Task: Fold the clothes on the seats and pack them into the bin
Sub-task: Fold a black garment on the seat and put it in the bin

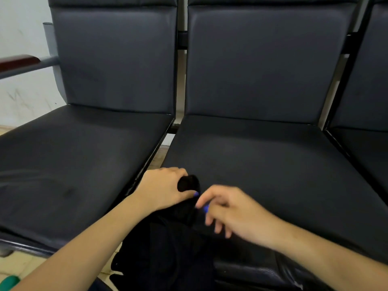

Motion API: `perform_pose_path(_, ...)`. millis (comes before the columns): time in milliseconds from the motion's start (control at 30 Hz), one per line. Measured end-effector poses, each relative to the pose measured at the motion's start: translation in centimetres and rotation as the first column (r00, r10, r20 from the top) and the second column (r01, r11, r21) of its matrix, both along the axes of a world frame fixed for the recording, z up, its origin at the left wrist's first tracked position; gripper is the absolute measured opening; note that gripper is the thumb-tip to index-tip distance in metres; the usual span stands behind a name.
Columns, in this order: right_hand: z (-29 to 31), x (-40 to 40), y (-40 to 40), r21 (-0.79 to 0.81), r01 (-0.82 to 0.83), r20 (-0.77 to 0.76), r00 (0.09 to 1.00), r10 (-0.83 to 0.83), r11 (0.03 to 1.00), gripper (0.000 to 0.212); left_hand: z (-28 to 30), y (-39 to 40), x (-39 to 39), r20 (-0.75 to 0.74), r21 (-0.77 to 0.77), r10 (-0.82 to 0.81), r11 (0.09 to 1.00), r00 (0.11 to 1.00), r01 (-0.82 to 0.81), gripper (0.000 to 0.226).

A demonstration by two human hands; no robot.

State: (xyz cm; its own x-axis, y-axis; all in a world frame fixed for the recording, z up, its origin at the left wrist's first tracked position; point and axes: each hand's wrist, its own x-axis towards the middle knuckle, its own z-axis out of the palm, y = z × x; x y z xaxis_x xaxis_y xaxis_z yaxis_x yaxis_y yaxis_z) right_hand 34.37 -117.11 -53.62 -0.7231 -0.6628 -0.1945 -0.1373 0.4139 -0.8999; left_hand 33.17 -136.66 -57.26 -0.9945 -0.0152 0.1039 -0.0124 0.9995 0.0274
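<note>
The black garment (168,238) lies at the lower centre of the frame, hanging over the front edge of the middle seat (262,164) and falling down toward the floor. Its top end is bunched into a small dark roll near the seat's front left corner.

The left hand (163,190) grips this bunched end, with the fingers curled over it and the thumb under it. I judge it holds the cloth in place so that the rest can be straightened or folded. The right hand (228,208), just beside it to the right, has its fingers loosely spread and a little blurred; it hovers over the cloth, and I cannot tell if the fingertips touch it. It seems to hold nothing. Probably it is reaching for another edge of the garment.

The seats are dark, smooth, padded, in a row with metal frames; the left seat (73,160) shows no clothes. A wooden armrest (19,59) is at the upper left, before a pale wall (21,97). The floor is light tile. The bin is not in view.
</note>
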Motion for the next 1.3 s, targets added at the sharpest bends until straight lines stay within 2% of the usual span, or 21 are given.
perform_pose_path(67,-0.8,-2.1,0.5,0.027,0.142,-0.106,0.985,-0.138,0.990,0.031,0.3,0.3,0.1,0.000,0.042,-0.001,0.999,1.000,0.001,0.036)
perform_pose_path(133,-1.2,-3.2,2.1,0.054,0.217,-0.168,0.964,-0.206,0.975,0.029,0.4,0.6,0.3,-0.036,0.232,-0.019,0.972,0.999,0.027,0.020)
perform_pose_path(167,-1.3,-3.6,2.7,0.095,0.230,-0.199,0.958,-0.208,0.969,0.030,0.4,0.9,0.4,-0.037,0.371,-0.038,0.927,0.999,0.049,0.018)
perform_pose_path(200,-1.2,-3.9,3.0,0.119,0.226,-0.203,0.959,-0.199,0.967,0.033,0.6,1.1,0.5,-0.038,0.541,-0.072,0.837,0.997,0.081,0.016)
perform_pose_path(267,-0.5,-3.9,3.2,0.095,0.165,-0.110,0.982,-0.155,0.982,0.039,1.6,2.0,1.2,-0.055,0.810,-0.139,0.573,0.989,0.126,0.023)
perform_pose_path(333,0.3,-3.5,3.4,0.027,0.087,-0.008,0.996,-0.087,0.996,0.037,2.7,3.0,2.3,-0.054,0.926,-0.211,0.355,0.976,0.128,0.025)
perform_pose_path(400,1.2,-3.1,3.7,-0.078,0.023,0.132,0.991,-0.012,0.997,0.031,3.5,3.4,3.0,-0.067,0.964,-0.240,0.236,0.968,0.125,0.022)
perform_pose_path(467,2.0,-2.7,3.8,-0.190,0.011,0.253,0.967,0.038,0.982,0.033,4.1,3.6,3.4,-0.066,0.978,-0.233,0.178,0.970,0.109,0.025)
perform_pose_path(533,2.5,-2.1,3.8,-0.259,0.016,0.301,0.951,0.065,0.966,0.040,4.5,3.8,3.7,-0.057,0.984,-0.216,0.151,0.975,0.091,0.028)
perform_pose_path(633,2.6,-1.6,3.5,-0.288,0.066,0.301,0.953,0.025,0.955,0.047,4.8,4.3,4.0,-0.064,0.989,-0.208,0.115,0.976,0.090,0.019)
perform_pose_path(833,2.4,-1.1,3.1,-0.311,0.216,0.460,0.886,-0.052,0.926,0.030,4.8,4.7,4.3,-0.075,0.992,-0.194,0.089,0.978,0.093,0.008)
perform_pose_path(967,2.4,-1.6,3.5,-0.302,0.256,0.422,0.900,-0.112,0.918,0.021,4.8,4.0,4.1,-0.057,0.998,-0.156,0.018,0.986,0.061,0.010)
perform_pose_path(1133,2.6,-1.8,4.2,-0.253,0.289,0.343,0.919,-0.194,0.923,0.014,5.8,3.4,4.1,0.052,0.980,-0.150,-0.180,0.987,-0.079,0.014)
perform_pose_path(1300,3.8,-2.8,5.9,-0.112,0.352,0.070,0.935,-0.346,0.929,0.004,6.7,3.4,3.9,0.107,0.942,0.029,-0.322,0.994,-0.092,0.024)
